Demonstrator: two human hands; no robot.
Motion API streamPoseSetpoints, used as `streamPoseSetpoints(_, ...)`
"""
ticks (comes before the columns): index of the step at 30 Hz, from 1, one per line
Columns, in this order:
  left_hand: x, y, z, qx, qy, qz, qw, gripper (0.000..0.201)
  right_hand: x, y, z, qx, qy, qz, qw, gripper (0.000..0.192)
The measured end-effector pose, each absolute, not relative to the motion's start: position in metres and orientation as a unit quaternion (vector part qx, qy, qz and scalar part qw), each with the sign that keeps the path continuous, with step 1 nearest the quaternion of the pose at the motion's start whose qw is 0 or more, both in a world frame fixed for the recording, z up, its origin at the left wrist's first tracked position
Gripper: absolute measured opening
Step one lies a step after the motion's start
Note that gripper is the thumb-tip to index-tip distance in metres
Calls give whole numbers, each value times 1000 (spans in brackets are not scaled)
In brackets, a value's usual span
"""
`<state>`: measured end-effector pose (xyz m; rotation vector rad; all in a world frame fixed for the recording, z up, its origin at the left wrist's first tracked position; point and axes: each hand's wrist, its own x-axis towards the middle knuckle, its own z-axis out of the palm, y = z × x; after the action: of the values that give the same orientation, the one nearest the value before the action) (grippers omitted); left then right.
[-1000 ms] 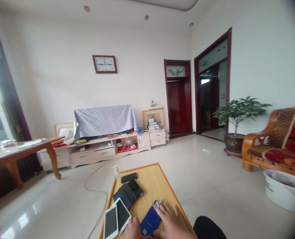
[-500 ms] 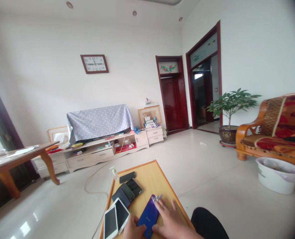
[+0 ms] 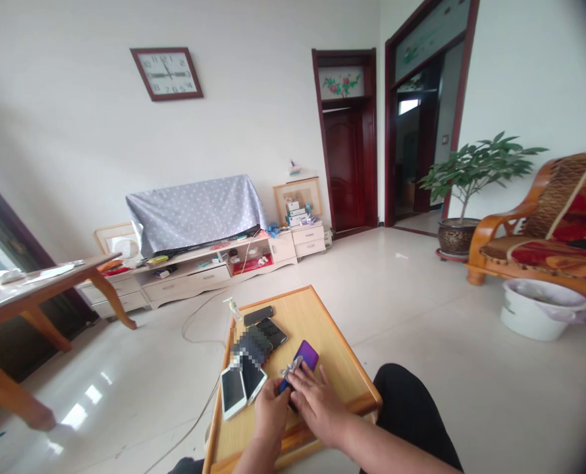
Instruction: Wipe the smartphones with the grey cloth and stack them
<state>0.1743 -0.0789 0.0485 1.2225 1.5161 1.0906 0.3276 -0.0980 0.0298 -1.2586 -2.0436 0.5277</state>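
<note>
A small wooden table [image 3: 322, 322] stands in front of me with several phones on it. My left hand [image 3: 268, 413] grips the near end of a purple phone [image 3: 307, 354] and tilts it up off the table. My right hand [image 3: 315, 401] rests on the phone's right side and pinches a small crumpled silvery wipe [image 3: 290, 366] against it. Two white phones [image 3: 241, 388] lie side by side at the left edge. Further back, a few dark phones [image 3: 266, 329] overlap one another.
A small clear bottle [image 3: 232, 307] stands at the table's far left corner, with a cable [image 3: 199, 316] trailing over the tiled floor. A white bin [image 3: 540, 316] and a wooden armchair [image 3: 530, 237] are at right, a potted plant [image 3: 463, 191] behind. A brown table [image 3: 36, 296] is at left.
The camera has tilted down and my arms and knee have come into view. The purple phone has been lifted from flat to tilted, and the wipe has moved onto its face.
</note>
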Motion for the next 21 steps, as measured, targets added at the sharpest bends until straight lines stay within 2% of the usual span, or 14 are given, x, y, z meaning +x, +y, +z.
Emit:
streamPoseSetpoints(4, 172, -85, 54, 508, 603, 453, 415, 30, 335, -72, 38, -533, -713, 166, 425, 47)
streamPoseSetpoints(7, 171, -89, 59, 535, 578, 476, 391, 28, 327, -68, 53, -517, -693, 157, 479, 35)
streamPoseSetpoints(12, 171, -97, 71, 583, 539, 488, 362, 29, 301, -82, 78, -471, -712, 153, 499, 24)
streamPoseSetpoints(15, 167, -103, 78, 610, 539, 480, 328, 27, 312, -70, 90, -498, -666, 148, 535, 21)
streamPoseSetpoints(21, 159, -110, 94, 610, 557, 488, 282, 29, 340, -51, 104, -543, -577, 153, 590, 26)
